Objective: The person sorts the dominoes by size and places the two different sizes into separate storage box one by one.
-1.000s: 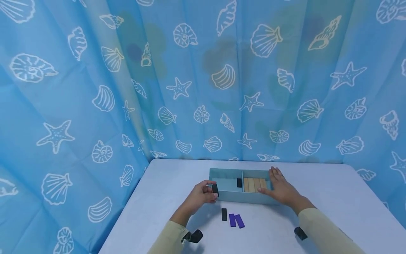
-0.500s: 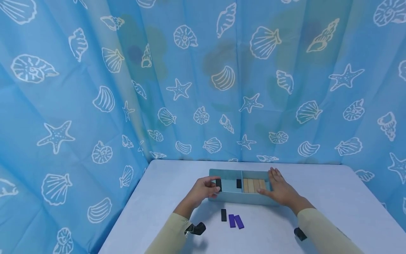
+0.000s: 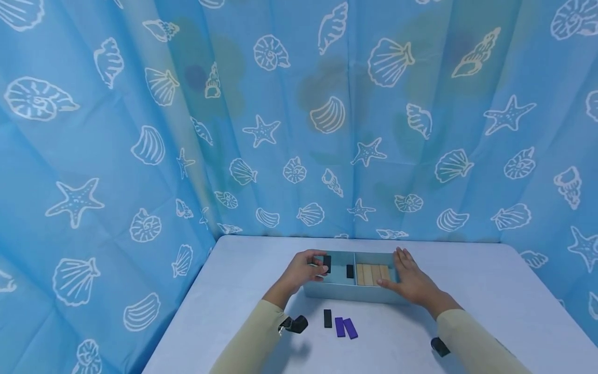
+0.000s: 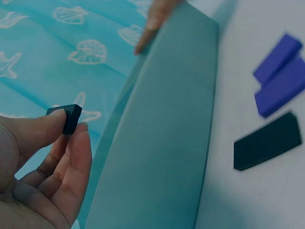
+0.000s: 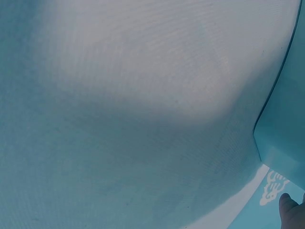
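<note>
My left hand (image 3: pixel 299 271) pinches a small black rectangular block (image 4: pixel 71 117) between thumb and fingers, over the left compartment of a pale teal two-compartment box (image 3: pixel 345 294). Inside that compartment, against the divider, is another black block (image 3: pixel 350 271). The right compartment holds several pale wooden blocks (image 3: pixel 372 274) side by side. With fingers extended, my right hand (image 3: pixel 413 278) rests on the box's right end, thumb over the front rim. In front of the box, a third black block (image 3: pixel 328 318) lies beside two purple blocks (image 3: pixel 340 327).
A white-covered table (image 3: pixel 261 249) carries everything. Behind and to the left hangs a blue curtain (image 3: pixel 280 197) with white shell prints. Each wrist wears a small black camera, such as the left camera (image 3: pixel 297 324).
My left hand has moved right and slightly up with the black block, from the box's front left corner to over the left compartment. My right hand stays on the box's right end.
</note>
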Tool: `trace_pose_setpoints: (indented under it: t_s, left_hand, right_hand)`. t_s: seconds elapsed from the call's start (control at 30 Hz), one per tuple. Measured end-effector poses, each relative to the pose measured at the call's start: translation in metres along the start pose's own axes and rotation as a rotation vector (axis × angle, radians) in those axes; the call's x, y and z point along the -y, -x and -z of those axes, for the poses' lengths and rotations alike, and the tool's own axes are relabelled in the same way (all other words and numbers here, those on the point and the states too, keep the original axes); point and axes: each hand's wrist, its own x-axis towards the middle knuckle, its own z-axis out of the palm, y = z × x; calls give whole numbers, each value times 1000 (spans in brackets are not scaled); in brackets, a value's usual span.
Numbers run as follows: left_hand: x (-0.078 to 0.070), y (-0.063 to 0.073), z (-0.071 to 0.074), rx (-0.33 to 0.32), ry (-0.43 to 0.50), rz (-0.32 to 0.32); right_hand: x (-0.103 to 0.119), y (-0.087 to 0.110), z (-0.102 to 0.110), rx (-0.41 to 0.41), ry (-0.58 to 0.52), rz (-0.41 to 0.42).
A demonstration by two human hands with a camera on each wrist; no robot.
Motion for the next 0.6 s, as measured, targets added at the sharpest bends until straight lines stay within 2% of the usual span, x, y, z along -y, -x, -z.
trace_pose_setpoints:
  t_s: [0.13,0.6]
  left_hand:
    - [-5,-10,-4,7,-35,13]
    - [-5,-34,-16,-58,34,124]
  right_hand:
    - [1,-1,1,-5,2,3]
    - [-3,-2,-3,-20,-9,8]
